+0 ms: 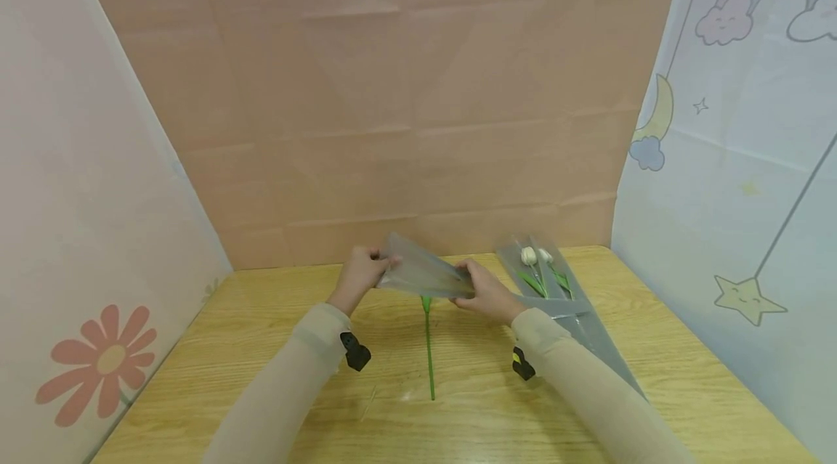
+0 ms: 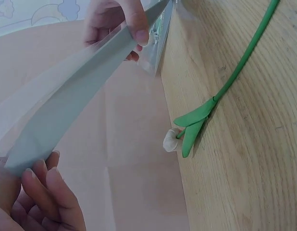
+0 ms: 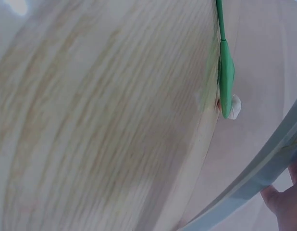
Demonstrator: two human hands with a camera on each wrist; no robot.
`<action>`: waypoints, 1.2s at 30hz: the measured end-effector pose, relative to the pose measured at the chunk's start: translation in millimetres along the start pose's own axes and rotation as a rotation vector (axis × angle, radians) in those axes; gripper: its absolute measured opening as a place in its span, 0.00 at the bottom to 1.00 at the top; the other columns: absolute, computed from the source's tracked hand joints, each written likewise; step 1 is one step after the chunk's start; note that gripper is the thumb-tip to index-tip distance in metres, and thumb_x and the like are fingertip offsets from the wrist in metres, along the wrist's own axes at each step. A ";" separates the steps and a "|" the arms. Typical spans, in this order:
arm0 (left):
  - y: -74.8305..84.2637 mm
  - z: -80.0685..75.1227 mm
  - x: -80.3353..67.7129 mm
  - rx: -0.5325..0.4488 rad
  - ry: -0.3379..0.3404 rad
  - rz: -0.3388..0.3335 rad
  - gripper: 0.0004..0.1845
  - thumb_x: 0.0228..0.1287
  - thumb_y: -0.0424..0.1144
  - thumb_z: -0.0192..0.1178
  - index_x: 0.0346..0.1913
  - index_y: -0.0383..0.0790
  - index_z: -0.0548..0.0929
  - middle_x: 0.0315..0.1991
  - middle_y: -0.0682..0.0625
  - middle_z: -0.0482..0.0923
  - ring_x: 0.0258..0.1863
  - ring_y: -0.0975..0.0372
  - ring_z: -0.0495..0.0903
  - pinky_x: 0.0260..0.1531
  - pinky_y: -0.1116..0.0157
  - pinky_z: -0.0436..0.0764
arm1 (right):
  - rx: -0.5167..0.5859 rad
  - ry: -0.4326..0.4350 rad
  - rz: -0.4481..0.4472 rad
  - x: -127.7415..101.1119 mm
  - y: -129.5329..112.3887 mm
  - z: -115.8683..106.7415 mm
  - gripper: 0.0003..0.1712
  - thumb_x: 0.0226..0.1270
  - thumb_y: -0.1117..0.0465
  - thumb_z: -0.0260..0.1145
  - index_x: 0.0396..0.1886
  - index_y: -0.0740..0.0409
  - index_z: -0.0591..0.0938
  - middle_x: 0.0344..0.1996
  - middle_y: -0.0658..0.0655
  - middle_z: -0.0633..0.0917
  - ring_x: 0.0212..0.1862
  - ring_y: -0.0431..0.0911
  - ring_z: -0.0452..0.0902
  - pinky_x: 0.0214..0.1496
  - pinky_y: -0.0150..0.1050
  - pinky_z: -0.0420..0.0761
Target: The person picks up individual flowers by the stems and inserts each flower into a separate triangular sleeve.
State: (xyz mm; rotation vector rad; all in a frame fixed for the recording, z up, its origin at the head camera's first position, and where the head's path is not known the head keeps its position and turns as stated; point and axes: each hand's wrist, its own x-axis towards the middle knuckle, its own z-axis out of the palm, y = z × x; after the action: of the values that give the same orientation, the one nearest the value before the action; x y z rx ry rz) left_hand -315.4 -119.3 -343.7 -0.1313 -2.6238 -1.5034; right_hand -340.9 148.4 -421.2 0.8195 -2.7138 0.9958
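While both hands, left hand (image 1: 362,271) and right hand (image 1: 484,292), are pinching the plastic sleeve (image 1: 423,274) above the tulip (image 1: 429,344) at 6 o'clock, spreading its mouth evenly seems advisable.

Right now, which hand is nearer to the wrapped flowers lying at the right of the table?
Right. The right hand holds the sleeve right beside the wrapped flowers; the left hand holds the sleeve's far end, further left.
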 end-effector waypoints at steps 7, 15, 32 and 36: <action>-2.9 -2.4 1.8 -0.097 0.026 -0.054 0.21 0.67 0.56 0.58 0.30 0.40 0.82 0.21 0.51 0.75 0.16 0.64 0.70 0.23 0.66 0.79 | 0.007 0.013 0.014 -1.3 4.2 -0.7 0.36 0.60 0.55 0.73 0.63 0.61 0.66 0.58 0.63 0.75 0.60 0.56 0.73 0.61 0.54 0.73; -7.7 -5.3 3.2 -0.243 0.060 -0.169 0.29 0.73 0.60 0.44 0.37 0.38 0.83 0.19 0.51 0.72 0.11 0.64 0.66 0.22 0.66 0.79 | 0.056 0.013 0.053 -0.5 8.8 -4.6 0.38 0.61 0.51 0.72 0.64 0.60 0.65 0.60 0.62 0.74 0.62 0.56 0.71 0.63 0.55 0.72; -59.9 68.5 -8.5 0.014 -0.297 -0.145 0.16 0.64 0.28 0.52 0.18 0.39 0.72 0.09 0.53 0.63 0.10 0.64 0.59 0.15 0.67 0.63 | 0.347 0.004 0.117 -5.6 -15.7 -8.1 0.43 0.60 0.47 0.72 0.67 0.57 0.62 0.61 0.59 0.71 0.61 0.55 0.69 0.63 0.56 0.69; -60.6 88.8 -8.3 0.194 -0.265 -0.123 0.20 0.57 0.26 0.53 0.12 0.47 0.64 0.08 0.56 0.60 0.09 0.65 0.57 0.13 0.69 0.60 | 0.371 0.002 0.114 -6.4 -17.1 -5.8 0.40 0.59 0.48 0.72 0.65 0.54 0.63 0.59 0.57 0.72 0.59 0.53 0.69 0.61 0.54 0.70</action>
State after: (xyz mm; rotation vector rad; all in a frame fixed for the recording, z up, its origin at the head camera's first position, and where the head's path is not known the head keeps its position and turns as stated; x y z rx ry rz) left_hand -320.2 -73.4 -441.0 -0.1642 -3.0228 -1.3377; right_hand -326.6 144.0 -409.1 0.7172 -2.6359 1.5548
